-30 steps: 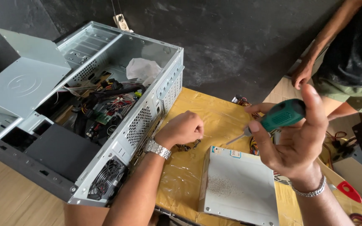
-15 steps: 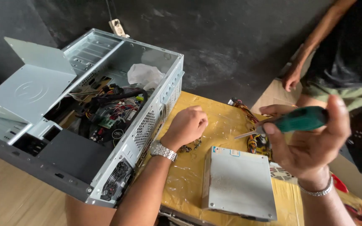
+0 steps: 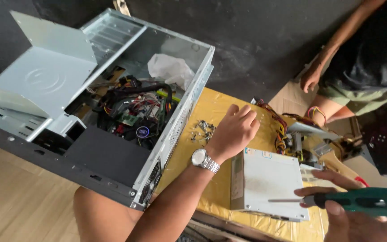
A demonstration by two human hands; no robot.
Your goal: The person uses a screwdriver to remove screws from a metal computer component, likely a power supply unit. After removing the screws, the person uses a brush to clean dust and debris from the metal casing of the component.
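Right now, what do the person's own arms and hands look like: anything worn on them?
Both forearms are bare, with no sleeves in view and no gloves. The left hand has a silver metal wristwatch with a pale round dial and a link band at the wrist. The right hand shows only partly at the frame's lower edge; its wrist is out of view, so anything worn there cannot be told.

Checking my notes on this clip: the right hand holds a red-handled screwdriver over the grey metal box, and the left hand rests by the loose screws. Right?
Not quite. In the head view the screwdriver in the right hand has a green handle, not red. It is over the grey metal box, and the left hand rests by the loose screws.
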